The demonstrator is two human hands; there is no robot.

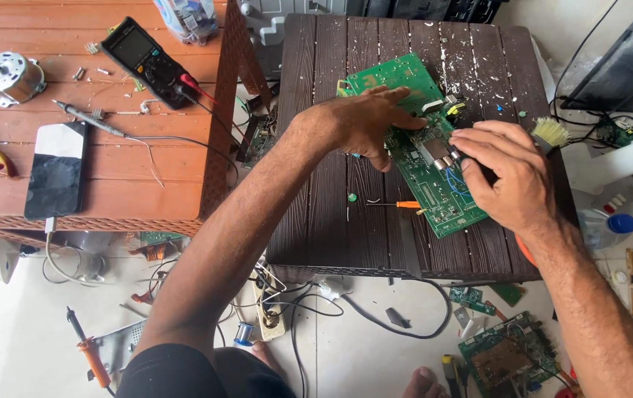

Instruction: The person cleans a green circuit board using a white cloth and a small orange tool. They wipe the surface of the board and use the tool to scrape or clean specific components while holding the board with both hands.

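A green circuit board [434, 195] lies at a slant on a dark brown slatted table [316, 214]. My left hand [364, 121] rests flat on the board's upper part, fingers spread towards the right. My right hand [504, 173] is closed around a brush handle over the board's right edge. The pale bristles of the brush [551, 133] stick out above my knuckles. A small orange-handled screwdriver [397, 204] lies on the table just left of the board.
A reddish table [110, 177] at left carries a multimeter [147, 60], a phone [56, 169], a small motor [8, 76] and a probe [88, 118]. On the floor lie more circuit boards [504, 354], cables, a soldering iron [89, 354] and a power strip [268, 306].
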